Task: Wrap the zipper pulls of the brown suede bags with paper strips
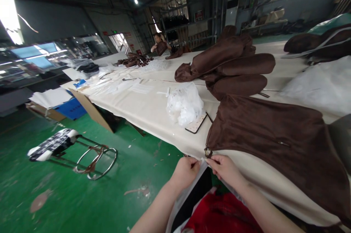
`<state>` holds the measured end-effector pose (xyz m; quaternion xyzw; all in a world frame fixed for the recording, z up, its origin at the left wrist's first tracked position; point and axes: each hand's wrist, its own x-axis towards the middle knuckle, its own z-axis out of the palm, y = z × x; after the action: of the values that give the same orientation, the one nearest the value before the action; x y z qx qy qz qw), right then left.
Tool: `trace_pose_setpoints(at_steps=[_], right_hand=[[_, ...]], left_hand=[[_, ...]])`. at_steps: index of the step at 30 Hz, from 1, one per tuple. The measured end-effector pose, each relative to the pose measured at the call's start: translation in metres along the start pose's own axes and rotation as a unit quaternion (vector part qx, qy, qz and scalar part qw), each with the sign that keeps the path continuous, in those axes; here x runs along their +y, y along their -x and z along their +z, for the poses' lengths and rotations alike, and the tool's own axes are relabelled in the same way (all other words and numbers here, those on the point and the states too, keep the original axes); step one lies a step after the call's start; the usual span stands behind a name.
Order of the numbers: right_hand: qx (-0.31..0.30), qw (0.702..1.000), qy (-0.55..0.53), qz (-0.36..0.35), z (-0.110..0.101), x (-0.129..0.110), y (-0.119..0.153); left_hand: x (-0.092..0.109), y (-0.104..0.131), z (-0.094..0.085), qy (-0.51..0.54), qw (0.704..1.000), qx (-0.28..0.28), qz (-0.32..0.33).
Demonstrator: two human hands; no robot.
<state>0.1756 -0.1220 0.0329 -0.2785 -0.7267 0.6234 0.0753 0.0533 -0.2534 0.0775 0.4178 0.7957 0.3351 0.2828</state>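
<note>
A large dark brown leather bag (268, 127) lies flat on the table at the right, with a short zip on its upper face. At its near left corner hangs a metal ring fitting (207, 152). My left hand (186, 171) is closed, pinching a whitish translucent plastic sheet (202, 167) just below that corner. Close beside it, my right hand (226, 169) pinches the plastic's other side, its fingertips right at the metal fitting. The sheet hangs down between my forearms towards my lap. Whether my right fingertips also touch the fitting is hard to make out.
A ball of crumpled white plastic (185, 103) rests by a phone-like flat object (196, 124). Several stuffed brown bags (233, 61) lie behind. A stool (55, 143) stands on the green floor, near a blue crate (71, 108). Another person (159, 45) is at the table's far end.
</note>
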Motion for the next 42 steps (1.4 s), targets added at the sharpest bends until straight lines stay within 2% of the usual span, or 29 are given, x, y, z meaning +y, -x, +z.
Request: trace_pose_setpoints(at_steps=[2, 4, 8, 10, 15, 17, 20, 25, 28, 32, 37, 42], right_hand=[[-0.017, 1.000, -0.010, -0.004, 0.000, 0.003, 0.000], [-0.005, 1.000, -0.010, -0.003, -0.004, 0.004, 0.001], [0.128, 0.989, 0.018, -0.069, -0.016, 0.004, 0.005], [0.159, 0.981, 0.018, -0.106, -0.019, 0.004, 0.006], [0.075, 0.987, 0.008, -0.142, -0.018, 0.005, 0.004], [0.062, 0.987, -0.013, -0.150, -0.019, 0.006, 0.004], [0.081, 0.986, -0.053, -0.136, -0.020, 0.007, 0.005], [0.133, 0.981, -0.083, -0.111, -0.021, 0.009, 0.008], [0.150, 0.981, -0.052, -0.113, -0.022, 0.011, 0.007], [0.121, 0.985, -0.012, -0.122, -0.024, 0.015, 0.006], [0.102, 0.988, 0.014, -0.113, -0.022, 0.019, 0.006], [0.060, 0.993, 0.013, -0.105, -0.014, 0.019, 0.005]], left_hand=[[0.005, -0.006, 0.001, -0.020, 1.000, 0.015, 0.000], [0.008, -0.010, 0.001, -0.040, 0.999, 0.025, -0.001], [0.016, -0.012, 0.001, -0.083, 0.996, 0.036, 0.014], [0.020, -0.013, 0.002, -0.103, 0.994, 0.036, 0.023], [0.028, -0.016, 0.008, -0.122, 0.991, 0.036, 0.037], [0.030, -0.017, 0.011, -0.129, 0.990, 0.037, 0.034], [0.035, -0.018, 0.015, -0.157, 0.986, 0.050, 0.039], [0.046, -0.016, 0.030, -0.228, 0.965, 0.056, 0.120], [0.049, -0.013, 0.040, -0.305, 0.947, 0.051, 0.083], [0.045, -0.010, 0.042, -0.378, 0.923, 0.067, 0.010], [0.040, -0.010, 0.032, -0.375, 0.921, 0.100, -0.016], [0.035, -0.011, 0.026, -0.346, 0.931, 0.115, -0.011]])
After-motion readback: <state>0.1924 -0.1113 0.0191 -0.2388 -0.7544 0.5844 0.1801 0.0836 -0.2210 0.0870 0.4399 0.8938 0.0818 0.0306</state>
